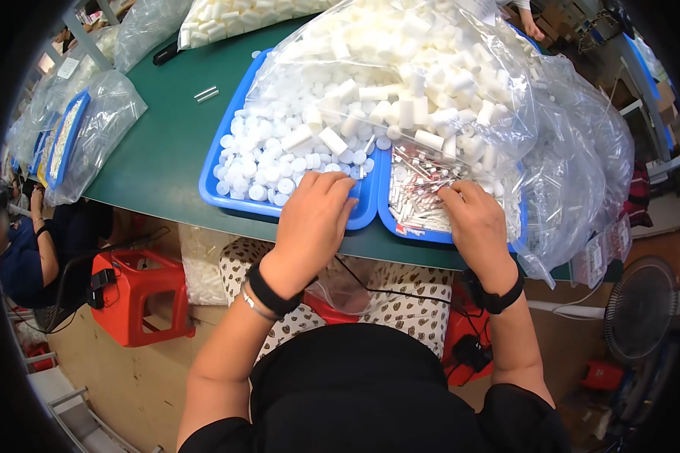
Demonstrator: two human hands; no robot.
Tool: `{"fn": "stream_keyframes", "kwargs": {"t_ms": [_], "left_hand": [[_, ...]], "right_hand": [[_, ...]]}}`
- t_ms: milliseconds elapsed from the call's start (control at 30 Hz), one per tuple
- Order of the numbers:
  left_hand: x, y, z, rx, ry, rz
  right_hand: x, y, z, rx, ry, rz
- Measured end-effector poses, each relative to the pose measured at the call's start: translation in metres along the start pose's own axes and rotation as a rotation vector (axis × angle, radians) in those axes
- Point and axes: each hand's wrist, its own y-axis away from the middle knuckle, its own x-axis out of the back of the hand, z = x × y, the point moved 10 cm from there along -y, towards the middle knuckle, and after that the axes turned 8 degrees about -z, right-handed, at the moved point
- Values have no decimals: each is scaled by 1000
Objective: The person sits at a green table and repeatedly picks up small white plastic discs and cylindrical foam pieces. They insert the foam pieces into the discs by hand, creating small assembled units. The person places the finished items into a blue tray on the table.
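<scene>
My left hand [314, 214] is over the near edge of the left blue tray [213, 198]. Its fingers are bent together, and whatever they may hold is hidden. Pale round plastic discs [253, 174] fill that tray, with a few white foam cylinders [332, 141] on top. In the right blue tray [423, 236], my right hand [477, 220] reaches in from the near side. Its thumb and fingers close among thin metal pins with white ends [423, 181]; any piece between the fingertips is too small to make out.
A large clear bag of foam cylinders [431, 68] slumps over both trays. Two small metal pieces [206, 93] lie on the green table [166, 143]. Another bag [102, 121] sits at the left. A red stool [140, 298] and a fan [641, 308] stand below; other people are nearby.
</scene>
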Motion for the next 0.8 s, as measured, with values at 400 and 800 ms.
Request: {"fn": "stream_keyframes", "kwargs": {"t_ms": [400, 800], "left_hand": [[-27, -17, -18, -17, -59, -339], [-2, -21, -26, 77, -169, -256]], "right_hand": [[23, 11, 8, -30, -355, 148], [31, 13, -14, -45, -478, 176]]}}
